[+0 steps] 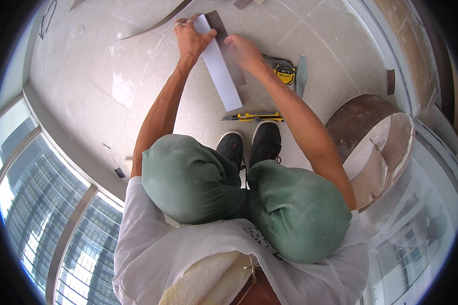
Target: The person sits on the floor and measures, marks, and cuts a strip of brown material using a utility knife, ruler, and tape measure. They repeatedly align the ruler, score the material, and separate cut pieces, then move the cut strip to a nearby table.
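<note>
A white flat strip (221, 76) lies lengthwise on top of a brown strip (220, 28) on the floor, and the brown edge shows along its right side. My left hand (190, 41) grips the far end of the white strip, fingers bent over its left side and thumb at the right edge. Close to the brown strip's right edge is my right hand (243, 52), blurred, its fingers curled together; what they hold, if anything, is hidden. A yellow-and-black utility knife (252, 117) rests just in front of my shoes.
A yellow-and-black tape measure (284, 72) lies right of my right hand, beside a long grey-green flat piece (301, 76). At the right stands a large curled brown sheet (364, 119). A curved brown strip (160, 23) lies at the far left. Windows (61, 203) border the left side.
</note>
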`<action>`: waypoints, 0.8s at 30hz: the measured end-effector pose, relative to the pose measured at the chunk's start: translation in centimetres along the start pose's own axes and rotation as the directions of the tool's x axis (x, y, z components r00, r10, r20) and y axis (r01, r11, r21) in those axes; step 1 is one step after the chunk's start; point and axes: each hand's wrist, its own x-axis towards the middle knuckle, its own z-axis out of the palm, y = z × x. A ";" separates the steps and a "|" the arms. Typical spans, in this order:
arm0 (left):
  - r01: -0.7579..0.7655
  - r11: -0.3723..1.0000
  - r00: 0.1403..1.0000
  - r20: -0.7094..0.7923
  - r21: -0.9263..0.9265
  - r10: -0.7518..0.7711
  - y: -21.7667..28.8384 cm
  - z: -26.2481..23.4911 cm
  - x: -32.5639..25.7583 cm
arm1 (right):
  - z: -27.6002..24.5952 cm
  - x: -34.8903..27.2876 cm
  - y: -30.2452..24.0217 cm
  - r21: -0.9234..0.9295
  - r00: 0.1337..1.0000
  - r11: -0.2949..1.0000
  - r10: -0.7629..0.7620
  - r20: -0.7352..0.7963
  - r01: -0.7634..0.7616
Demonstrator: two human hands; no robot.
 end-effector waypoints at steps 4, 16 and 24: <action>0.003 0.999 1.000 -0.027 -0.036 -0.004 -0.1 0.2 0.2 | 0.2 0.1 0.2 -0.003 1.000 1.000 -0.006 -0.001 0.006; -0.047 0.998 0.997 -0.057 0.038 0.049 -0.8 0.5 1.1 | 0.3 0.0 0.3 0.001 1.000 1.000 -0.011 -0.010 0.011; -0.120 0.991 0.991 -0.060 0.062 0.124 -1.5 0.7 1.3 | 0.3 0.2 0.3 0.014 1.000 1.000 -0.008 0.004 0.008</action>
